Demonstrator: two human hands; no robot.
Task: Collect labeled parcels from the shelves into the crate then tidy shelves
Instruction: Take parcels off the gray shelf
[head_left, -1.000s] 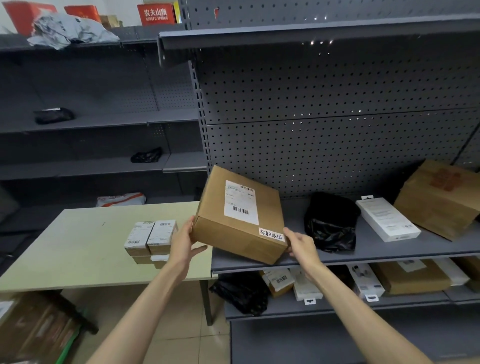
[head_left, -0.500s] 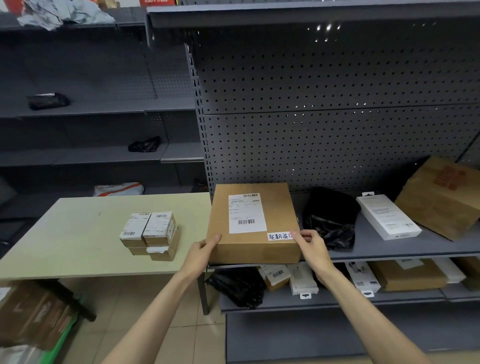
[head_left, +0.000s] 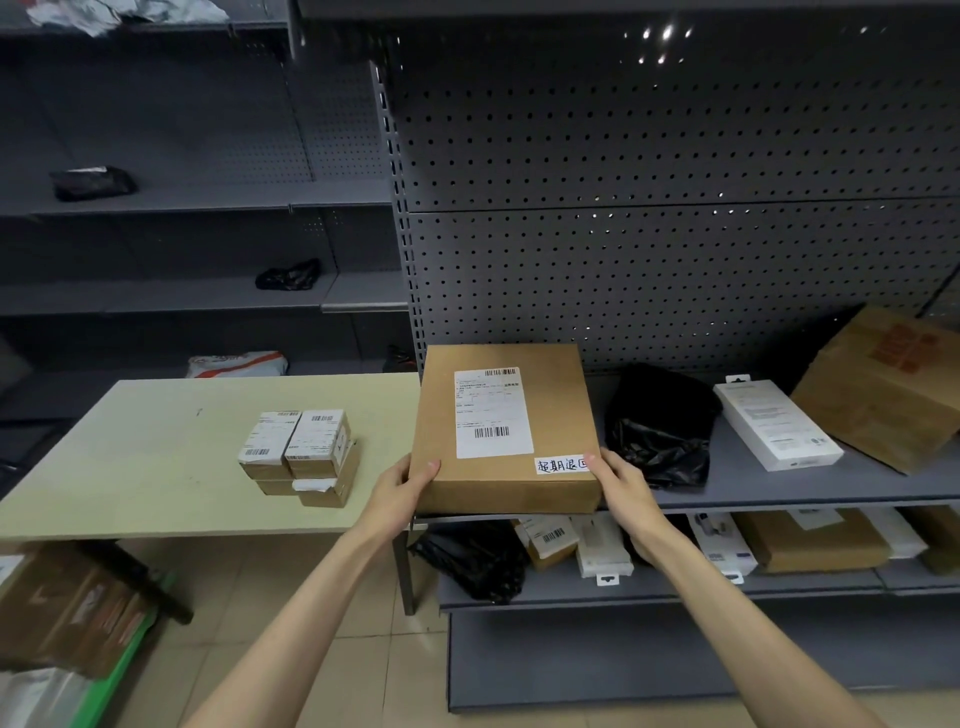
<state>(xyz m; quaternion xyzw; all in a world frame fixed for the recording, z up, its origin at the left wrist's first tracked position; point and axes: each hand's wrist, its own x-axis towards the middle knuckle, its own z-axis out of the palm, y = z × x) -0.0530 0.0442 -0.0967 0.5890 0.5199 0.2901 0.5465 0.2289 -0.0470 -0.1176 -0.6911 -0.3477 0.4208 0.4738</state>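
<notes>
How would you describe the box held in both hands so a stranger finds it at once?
Find the grey pegboard shelf right of the pale table. At its left end lies a flat brown box beside a black bag. Only it bears a handwritten white sticker.

Cardboard parcel (head_left: 506, 431) flat at shelf (head_left: 779, 486) left end, shipping label up. Left hand (head_left: 402, 491) grips its near-left corner, right hand (head_left: 621, 483) its near-right corner. Black bag (head_left: 660, 423) just right of parcel; small boxes (head_left: 298, 454) stacked on desk (head_left: 156, 467) to parcel's left.
</notes>
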